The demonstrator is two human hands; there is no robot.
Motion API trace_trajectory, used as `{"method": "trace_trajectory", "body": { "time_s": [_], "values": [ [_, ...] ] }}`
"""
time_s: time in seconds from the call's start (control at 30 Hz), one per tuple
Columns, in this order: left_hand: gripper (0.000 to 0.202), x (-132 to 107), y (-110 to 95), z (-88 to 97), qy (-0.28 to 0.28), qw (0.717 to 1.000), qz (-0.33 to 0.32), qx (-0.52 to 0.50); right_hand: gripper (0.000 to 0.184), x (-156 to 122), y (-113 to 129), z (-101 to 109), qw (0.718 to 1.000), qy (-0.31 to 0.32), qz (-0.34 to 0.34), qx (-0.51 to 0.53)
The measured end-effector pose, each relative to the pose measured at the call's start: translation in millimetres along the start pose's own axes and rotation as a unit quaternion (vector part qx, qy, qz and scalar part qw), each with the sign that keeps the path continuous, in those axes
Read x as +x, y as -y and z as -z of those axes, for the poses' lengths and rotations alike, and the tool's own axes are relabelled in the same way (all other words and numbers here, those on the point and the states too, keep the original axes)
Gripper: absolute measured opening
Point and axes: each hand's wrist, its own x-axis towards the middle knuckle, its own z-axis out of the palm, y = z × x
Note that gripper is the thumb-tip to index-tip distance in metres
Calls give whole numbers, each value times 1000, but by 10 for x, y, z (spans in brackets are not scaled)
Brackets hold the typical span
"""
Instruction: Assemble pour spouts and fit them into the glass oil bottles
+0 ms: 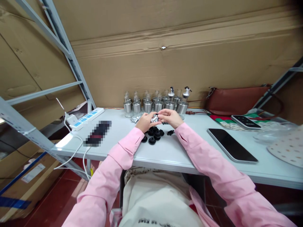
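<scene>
My left hand (144,122) is closed round a silver pour spout (154,119) above the table, partly hidden by the fingers. Against its top, my right hand (172,118) pinches a small black piece (156,114), mostly covered by the fingertips. Below both hands lies a pile of round black ribbed stoppers (152,141). Several small black pieces (170,132) sit right of the pile. Loose silver spouts (135,119) lie behind my left hand. Glass bottles with metal sleeves (148,105) stand in rows at the back; two on the right (182,107) carry silver spouts with black tops.
On the left of the grey table (156,157) are a power strip (87,118), cables and a blurred dark object (98,134). At right lie a black-screened phone (230,145), a smaller black device (245,122), a brown bag (236,100) and clear plastic. Cardboard (142,63) stands behind.
</scene>
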Motion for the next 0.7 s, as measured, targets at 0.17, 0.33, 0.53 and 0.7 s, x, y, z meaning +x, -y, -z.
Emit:
{"method": "trace_trajectory", "body": {
  "time_s": [0.17, 0.33, 0.53, 0.7],
  "values": [
    [44, -32, 22, -8, -11, 999, 29, -19, 42, 0, -3, -43, 1000, 5, -14, 22],
    [42, -65, 40, -18, -27, 999, 30, -18, 43, -7, 1, -51, 999, 4, -28, 28],
    [35, -80, 21, -57, -51, 998, -11, 18, 38, -57, 32, -52, 999, 17, -28, 28],
    [31, -77, -25, -57, -93, 991, -75, 57, 38, -110, 33, -54, 998, 23, -7, 52]
  ]
}}
